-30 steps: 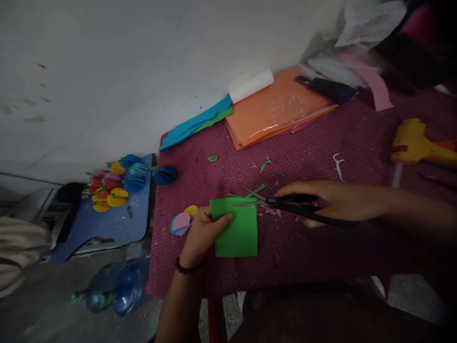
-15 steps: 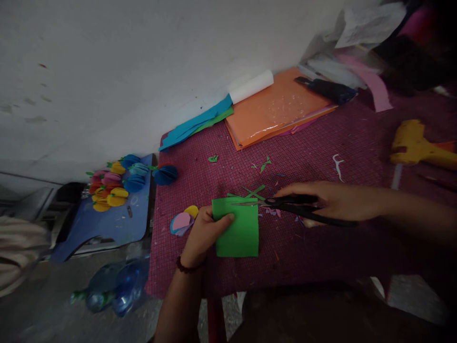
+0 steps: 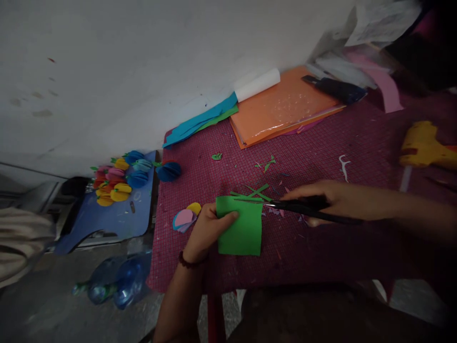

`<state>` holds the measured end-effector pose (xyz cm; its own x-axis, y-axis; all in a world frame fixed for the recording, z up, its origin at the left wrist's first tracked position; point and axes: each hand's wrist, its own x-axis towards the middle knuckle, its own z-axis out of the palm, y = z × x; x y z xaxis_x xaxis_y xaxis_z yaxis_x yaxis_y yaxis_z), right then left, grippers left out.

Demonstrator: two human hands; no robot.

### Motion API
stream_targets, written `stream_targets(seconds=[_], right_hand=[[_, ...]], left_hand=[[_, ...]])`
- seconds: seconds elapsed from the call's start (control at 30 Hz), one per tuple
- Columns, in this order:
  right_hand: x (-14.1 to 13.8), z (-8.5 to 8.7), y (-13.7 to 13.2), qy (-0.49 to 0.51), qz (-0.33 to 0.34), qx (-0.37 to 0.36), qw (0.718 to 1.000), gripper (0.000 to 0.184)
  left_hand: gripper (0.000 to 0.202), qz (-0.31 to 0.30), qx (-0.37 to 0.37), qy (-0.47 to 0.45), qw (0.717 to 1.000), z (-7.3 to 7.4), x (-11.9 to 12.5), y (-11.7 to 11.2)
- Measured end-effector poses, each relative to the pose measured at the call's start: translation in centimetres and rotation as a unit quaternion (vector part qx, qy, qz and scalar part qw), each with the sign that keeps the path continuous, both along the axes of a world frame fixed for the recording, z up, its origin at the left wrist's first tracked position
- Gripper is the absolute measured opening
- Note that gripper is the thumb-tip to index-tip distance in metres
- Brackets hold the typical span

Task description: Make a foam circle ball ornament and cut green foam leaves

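My left hand [image 3: 210,228] pinches the left edge of a green sheet of paper [image 3: 243,233], thumb on top. In my right hand [image 3: 324,202] is a pair of black-handled scissors [image 3: 294,206], its blades lying along the sheet's top edge and looking nearly closed. Thin green strips [image 3: 255,191] lie crossed just beyond that edge. Beside my left hand sits a small stack of paper circles [image 3: 184,217] in pink, blue and yellow. My right fingers are partly hidden by the scissor handles.
An orange folder [image 3: 285,109], blue paper strips [image 3: 203,121] and a white roll [image 3: 259,85] lie along the wall. A yellow glue gun [image 3: 419,145] is at the right. Colourful paper ornaments [image 3: 119,178] rest on a blue board [image 3: 117,224] at left, above large plastic bottles [image 3: 128,281].
The scissors' handles and blades have come closer together along the green paper's top edge. The whole view has shifted slightly; my left hand keeps its hold on the sheet.
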<state>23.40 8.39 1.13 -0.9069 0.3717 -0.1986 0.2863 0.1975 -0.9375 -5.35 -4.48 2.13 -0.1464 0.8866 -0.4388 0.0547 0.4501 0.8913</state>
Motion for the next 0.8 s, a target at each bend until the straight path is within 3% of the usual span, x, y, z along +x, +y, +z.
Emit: stream_targets(seconds=[0.47,0.8], right_hand=[[-0.7,0.1,-0.4,-0.014,0.023,0.008,1.000,0.056],[-0.8,-0.1,-0.8,-0.033,0.009,0.002,0.999,0.058]], left_hand=[[0.023,-0.072,-0.048,-0.063,0.994,0.0,1.5,0.0],[0.022,-0.077,-0.058,-0.077,0.992,-0.2,1.9,0.1]])
